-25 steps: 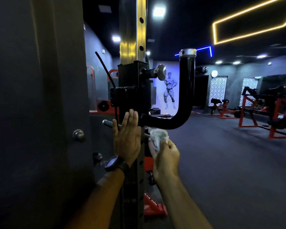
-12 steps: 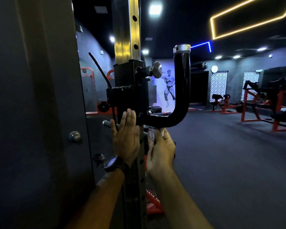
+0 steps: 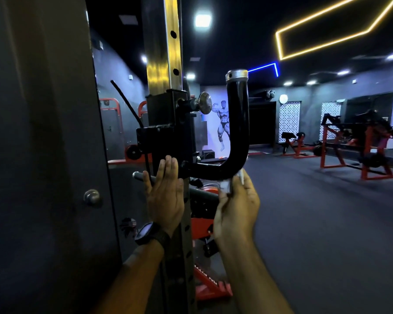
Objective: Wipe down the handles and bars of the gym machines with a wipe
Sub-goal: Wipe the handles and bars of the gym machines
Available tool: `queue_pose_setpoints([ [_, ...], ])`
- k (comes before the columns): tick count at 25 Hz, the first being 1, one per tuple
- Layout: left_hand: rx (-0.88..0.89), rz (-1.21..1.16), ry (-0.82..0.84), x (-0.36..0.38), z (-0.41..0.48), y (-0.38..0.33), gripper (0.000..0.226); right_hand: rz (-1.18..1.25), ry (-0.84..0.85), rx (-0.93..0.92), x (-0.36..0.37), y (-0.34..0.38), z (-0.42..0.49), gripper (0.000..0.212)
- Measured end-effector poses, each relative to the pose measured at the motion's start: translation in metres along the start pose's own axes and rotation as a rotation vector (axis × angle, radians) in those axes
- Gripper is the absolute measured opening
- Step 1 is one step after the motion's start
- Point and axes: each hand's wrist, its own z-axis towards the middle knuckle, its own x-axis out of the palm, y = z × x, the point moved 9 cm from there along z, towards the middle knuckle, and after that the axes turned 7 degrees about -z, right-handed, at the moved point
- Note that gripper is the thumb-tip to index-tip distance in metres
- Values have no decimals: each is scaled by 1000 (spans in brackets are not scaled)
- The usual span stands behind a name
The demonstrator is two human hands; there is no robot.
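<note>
A black J-shaped bar (image 3: 238,132) with a silver cap juts from a sliding bracket (image 3: 168,123) on the rack's upright post (image 3: 166,41). My right hand (image 3: 235,207) grips a white wipe (image 3: 227,184) and presses it up against the underside of the bar's bend. My left hand (image 3: 166,196), with a black watch on the wrist, lies flat with straight fingers against the post just below the bracket.
A dark wall panel with a round metal knob (image 3: 91,197) fills the left. A thin steel rod (image 3: 143,176) sticks out behind my left hand. Red machine frames (image 3: 361,150) stand far right across the dark floor; a red base (image 3: 210,288) lies below.
My right hand has carried the wipe from under the bar's straight part, near the post, rightward to the bend. My left hand has stayed flat on the post.
</note>
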Motion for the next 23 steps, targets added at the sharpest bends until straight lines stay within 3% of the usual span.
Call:
queue_pose_setpoints([
  [3, 6, -5, 2, 2, 1, -1, 53, -44, 108, -58, 6, 25, 3, 32],
  [9, -8, -17, 1, 1, 1, 1, 53, -314, 168, -263, 9, 58, 2, 32],
  [23, -5, 3, 17, 3, 0, 4, 52, -463, 97, -495, 30, 108, 12, 29],
])
